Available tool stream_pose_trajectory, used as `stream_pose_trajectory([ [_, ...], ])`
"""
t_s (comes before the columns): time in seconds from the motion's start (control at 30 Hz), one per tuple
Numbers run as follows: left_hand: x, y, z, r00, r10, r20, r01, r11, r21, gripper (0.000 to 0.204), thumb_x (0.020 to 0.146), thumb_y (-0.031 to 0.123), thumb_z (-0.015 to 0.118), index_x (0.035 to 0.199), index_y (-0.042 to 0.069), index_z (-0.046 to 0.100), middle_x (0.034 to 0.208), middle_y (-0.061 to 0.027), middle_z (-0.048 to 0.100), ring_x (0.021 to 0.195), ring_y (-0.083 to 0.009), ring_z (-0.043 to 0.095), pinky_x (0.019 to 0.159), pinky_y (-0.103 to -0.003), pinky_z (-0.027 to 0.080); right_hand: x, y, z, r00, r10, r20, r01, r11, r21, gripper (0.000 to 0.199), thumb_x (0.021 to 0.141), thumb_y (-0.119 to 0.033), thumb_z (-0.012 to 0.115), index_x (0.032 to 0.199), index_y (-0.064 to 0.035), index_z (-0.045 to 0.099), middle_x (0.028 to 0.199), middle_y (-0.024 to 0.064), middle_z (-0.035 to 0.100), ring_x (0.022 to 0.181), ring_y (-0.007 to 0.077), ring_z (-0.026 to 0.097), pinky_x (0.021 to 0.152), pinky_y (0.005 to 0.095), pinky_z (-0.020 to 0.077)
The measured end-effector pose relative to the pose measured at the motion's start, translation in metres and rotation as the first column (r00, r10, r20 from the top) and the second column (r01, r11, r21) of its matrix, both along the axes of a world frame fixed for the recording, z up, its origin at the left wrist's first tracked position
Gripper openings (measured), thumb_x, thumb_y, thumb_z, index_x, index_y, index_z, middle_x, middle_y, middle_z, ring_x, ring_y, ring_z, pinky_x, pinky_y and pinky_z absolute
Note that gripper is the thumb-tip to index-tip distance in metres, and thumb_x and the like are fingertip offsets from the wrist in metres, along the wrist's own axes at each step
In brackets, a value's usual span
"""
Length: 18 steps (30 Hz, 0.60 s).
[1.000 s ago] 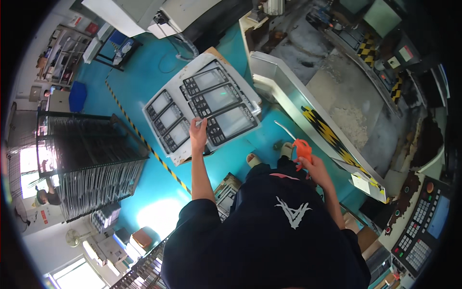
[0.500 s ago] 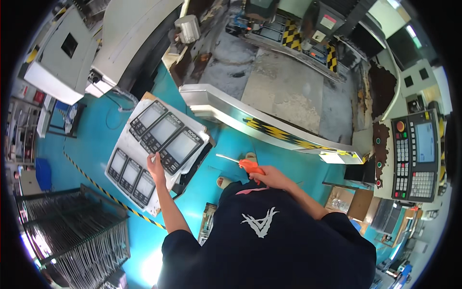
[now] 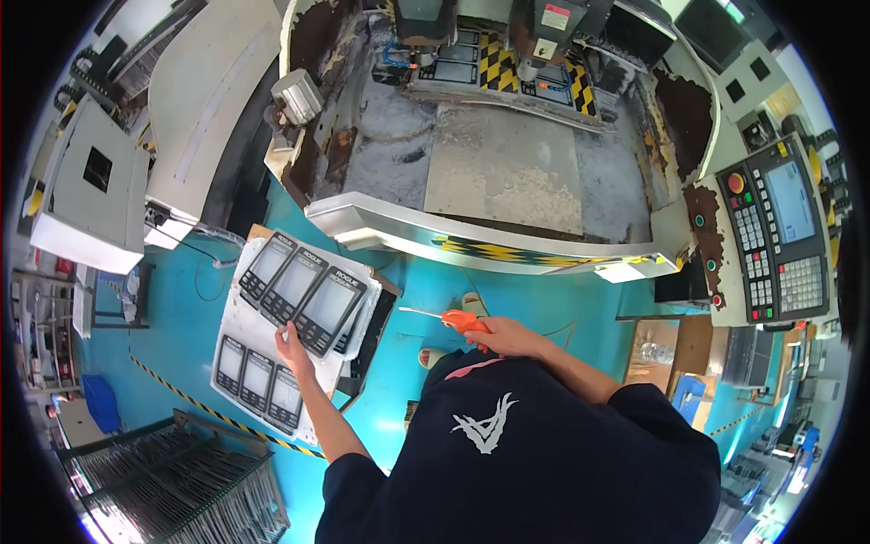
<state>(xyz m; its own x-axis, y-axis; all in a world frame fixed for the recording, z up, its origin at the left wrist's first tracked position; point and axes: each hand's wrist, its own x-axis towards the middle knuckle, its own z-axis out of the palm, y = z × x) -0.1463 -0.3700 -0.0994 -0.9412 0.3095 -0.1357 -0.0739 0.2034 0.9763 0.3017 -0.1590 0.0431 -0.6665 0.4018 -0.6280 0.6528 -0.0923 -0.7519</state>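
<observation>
My left hand (image 3: 292, 349) pinches the lower edge of a sheet of black-framed panels (image 3: 288, 279) with pale windows and rows of small cut-outs or keys. That sheet lies tilted over a stack of sheets on a white-topped stand (image 3: 230, 328). Just below it, nearer me, rests a second set of black-framed panels (image 3: 245, 379). In my right hand (image 3: 504, 337) is an orange air blow gun (image 3: 464, 321), its fingers wrapped round the handle. The gun's thin metal nozzle points left toward the stand, clear of the panels.
A large machine bed (image 3: 503, 168) with a metal front rim (image 3: 381, 218) spans the far side; similar panels lie under its spindles. A control panel (image 3: 775, 231) stands right. At the lower left is a rack (image 3: 195, 480) of thin sheets. A cardboard box (image 3: 693, 358) sits right.
My view has turned, so the machine and stand have shifted in the picture. Both hands keep their grips, the left on the panel sheet's edge, the right on the blow gun.
</observation>
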Motion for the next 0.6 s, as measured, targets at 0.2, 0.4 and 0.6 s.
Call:
stream_pose_trajectory([
  [0.2, 0.003, -0.004, -0.008, 0.998, 0.003, 0.066, -0.007, 0.998, 0.069, 0.024, 0.098, 0.028, 0.067, 0.100, 0.006, 0.059, 0.085, 0.0011, 0.056, 0.079, -0.0085, 0.049, 0.072, -0.025, 0.042, -0.007, 0.007, 0.032, 0.997, 0.020, 0.078, -0.014, 0.997, -0.076, 0.043, 0.098, -0.045, 0.058, 0.128, -0.0156, 0.065, 0.087, 0.0057, 0.065, 0.076, 0.0141, 0.061, 0.065, 0.0314, 0.0492],
  [0.4, 0.017, 0.007, -0.004, 0.983, -0.007, 0.185, -0.008, 0.997, 0.080, 0.026, 0.098, 0.032, 0.067, 0.103, 0.007, 0.059, 0.089, -0.0004, 0.059, 0.082, -0.0104, 0.052, 0.074, -0.026, 0.044, -0.011, 0.013, 0.022, 0.998, 0.057, -0.014, -0.056, 0.996, 0.071, 0.048, 0.097, -0.049, 0.058, 0.118, -0.0060, 0.066, 0.088, 0.0125, 0.067, 0.080, 0.0232, 0.063, 0.074, 0.0359, 0.0489],
  [0.6, 0.015, -0.013, -0.054, 0.972, 0.034, 0.233, -0.020, 0.998, -0.060, 0.028, 0.097, 0.035, 0.068, 0.109, 0.012, 0.058, 0.101, -0.0023, 0.060, 0.092, -0.0124, 0.053, 0.081, -0.028, 0.044, -0.013, 0.016, 0.004, 0.995, 0.081, -0.051, -0.075, 0.992, 0.103, 0.052, 0.097, -0.053, 0.057, 0.109, -0.0025, 0.067, 0.086, 0.0155, 0.067, 0.080, 0.0280, 0.064, 0.075, 0.0375, 0.0489],
])
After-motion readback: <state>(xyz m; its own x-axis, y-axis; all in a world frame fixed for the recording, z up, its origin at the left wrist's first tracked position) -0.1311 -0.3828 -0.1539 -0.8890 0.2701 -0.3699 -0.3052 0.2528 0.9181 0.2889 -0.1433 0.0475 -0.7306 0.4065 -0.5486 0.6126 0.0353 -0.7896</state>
